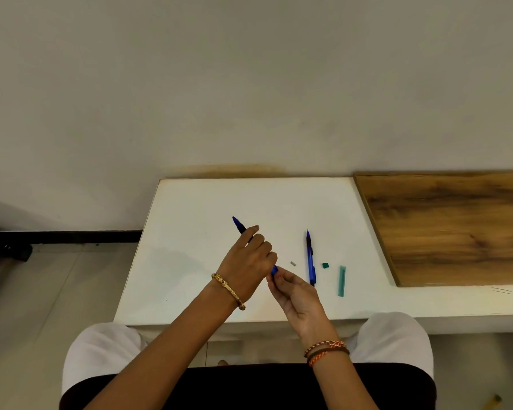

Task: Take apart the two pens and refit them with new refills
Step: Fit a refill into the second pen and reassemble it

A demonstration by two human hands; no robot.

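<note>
My left hand (249,261) grips a blue pen (239,225) around its middle, tip pointing up and away to the left. My right hand (293,291) pinches the pen's rear end (274,270) with thumb and fingertips. A second blue pen (310,258) lies on the white table (205,208), just right of my hands, tip pointing away. Beside it lie a small grey piece (293,263), a small green cap (325,265) and a long teal refill case (342,281).
A wooden board (456,226) covers the table's right part. The wall stands right behind the table. My knees in white trousers sit under the table's front edge. Floor lies to the left, with a dark object (15,253) on it.
</note>
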